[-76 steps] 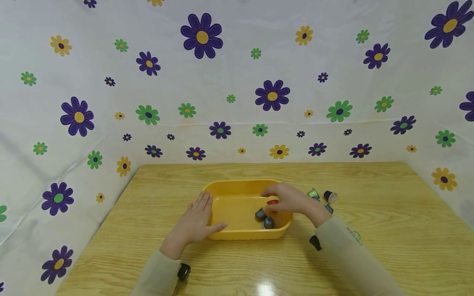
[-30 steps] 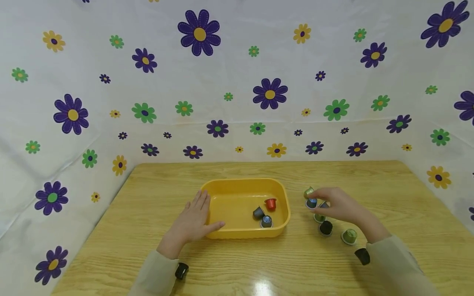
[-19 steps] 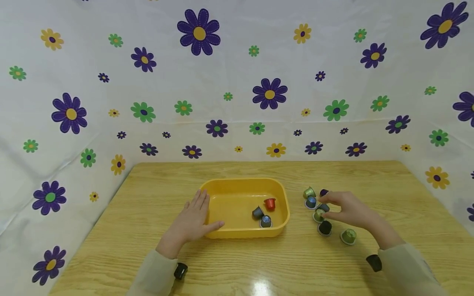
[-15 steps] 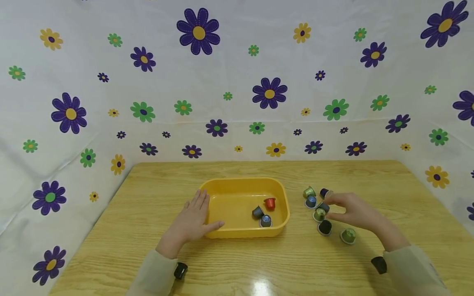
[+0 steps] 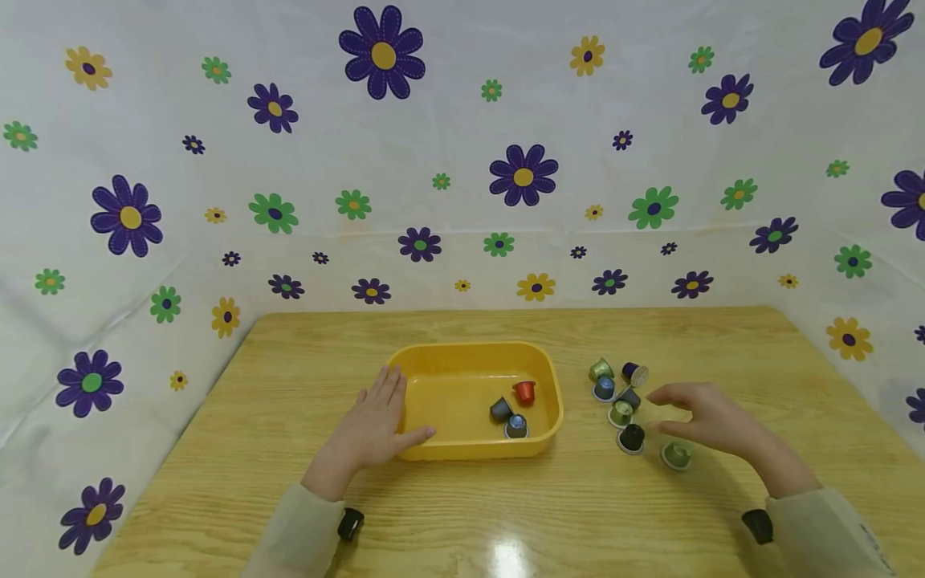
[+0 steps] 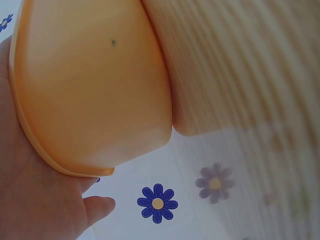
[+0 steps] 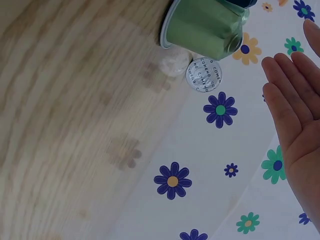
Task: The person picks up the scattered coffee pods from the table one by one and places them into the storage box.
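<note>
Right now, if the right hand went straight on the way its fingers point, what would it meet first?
Likely the grey pod beside a green pod, though how high the right hand sits is unclear.

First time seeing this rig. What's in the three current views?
No robot here: just a person's two bare hands. The head camera looks forward and down; each wrist camera shows that hand's work close up. On the wooden table, before a flowered backdrop, sits a yellow tray with three capsules inside: one red, two darker. Seven more capsules lie to its right, some green. The left hand rests on the tray's left end; the right hand is beside the loose capsules, holding nothing.
</note>
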`<action>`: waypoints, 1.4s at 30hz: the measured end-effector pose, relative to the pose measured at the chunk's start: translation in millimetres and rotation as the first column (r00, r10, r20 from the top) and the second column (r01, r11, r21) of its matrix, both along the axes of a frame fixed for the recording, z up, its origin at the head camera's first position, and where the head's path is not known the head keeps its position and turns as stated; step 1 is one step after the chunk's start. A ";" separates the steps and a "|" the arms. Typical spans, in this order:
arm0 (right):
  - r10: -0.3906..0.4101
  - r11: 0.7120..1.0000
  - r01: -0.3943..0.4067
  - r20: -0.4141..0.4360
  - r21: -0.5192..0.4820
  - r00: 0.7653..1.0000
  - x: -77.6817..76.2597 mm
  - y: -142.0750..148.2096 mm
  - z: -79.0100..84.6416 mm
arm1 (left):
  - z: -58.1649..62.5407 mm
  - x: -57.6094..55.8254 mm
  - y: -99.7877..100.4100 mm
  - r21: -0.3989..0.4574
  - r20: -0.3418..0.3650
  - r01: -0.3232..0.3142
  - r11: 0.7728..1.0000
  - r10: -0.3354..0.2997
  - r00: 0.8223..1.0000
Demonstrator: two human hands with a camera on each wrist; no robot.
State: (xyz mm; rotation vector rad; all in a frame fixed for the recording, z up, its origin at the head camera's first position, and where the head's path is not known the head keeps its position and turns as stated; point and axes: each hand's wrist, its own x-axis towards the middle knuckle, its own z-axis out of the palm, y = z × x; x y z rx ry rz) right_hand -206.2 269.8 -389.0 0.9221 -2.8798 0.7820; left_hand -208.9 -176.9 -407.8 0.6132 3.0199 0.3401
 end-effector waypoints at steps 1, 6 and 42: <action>-0.005 1.000 0.005 0.008 0.002 1.000 0.3 0.4 -0.4 | 0.0 -0.3 0.0 0.001 0.000 0.000 1.000 0.000 1.000; -0.031 0.999 0.030 0.066 0.013 0.997 2.2 3.8 -3.8 | -0.3 -0.8 -0.3 0.003 0.003 0.000 1.000 0.000 1.000; 0.026 0.997 -0.046 0.283 0.062 0.959 2.5 16.2 -18.7 | 0.5 -0.2 -1.4 -0.008 -0.003 0.001 1.000 -0.001 1.000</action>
